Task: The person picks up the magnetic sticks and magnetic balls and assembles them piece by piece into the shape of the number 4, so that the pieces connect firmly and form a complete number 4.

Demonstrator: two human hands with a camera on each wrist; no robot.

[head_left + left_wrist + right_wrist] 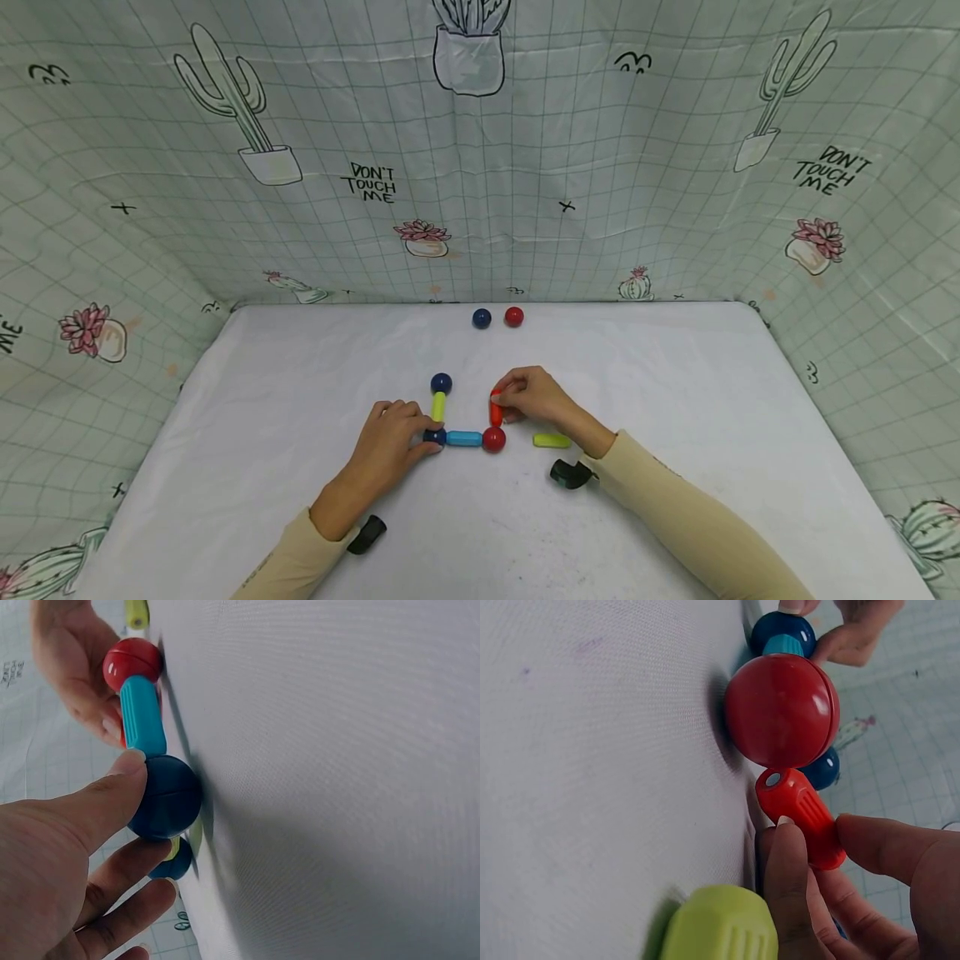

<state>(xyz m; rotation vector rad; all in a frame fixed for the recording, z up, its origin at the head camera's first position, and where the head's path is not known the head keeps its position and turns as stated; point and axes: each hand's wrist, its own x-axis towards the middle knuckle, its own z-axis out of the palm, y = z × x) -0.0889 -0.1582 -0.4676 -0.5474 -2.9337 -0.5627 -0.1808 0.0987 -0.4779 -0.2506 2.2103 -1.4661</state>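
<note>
My left hand point(390, 442) pinches a dark blue ball point(166, 796) between thumb and fingers. From that ball a light blue rod point(464, 438) runs right to a red ball point(493, 440), and a yellow-green rod point(438, 407) runs back to another dark blue ball point(441, 383). With thumb and fingertips, my right hand point(534, 395) grips a red rod point(802, 817). One end of this rod, showing a small metal disc, is right at the red ball in the right wrist view. A loose yellow-green rod point(724, 926) lies beside the right hand.
Farther back on the white table point(337, 342) sit a loose dark blue ball point(482, 318) and a loose red ball point(513, 317). A patterned cloth point(495, 167) hangs behind the table and along both sides. Black wrist devices show at both sleeves.
</note>
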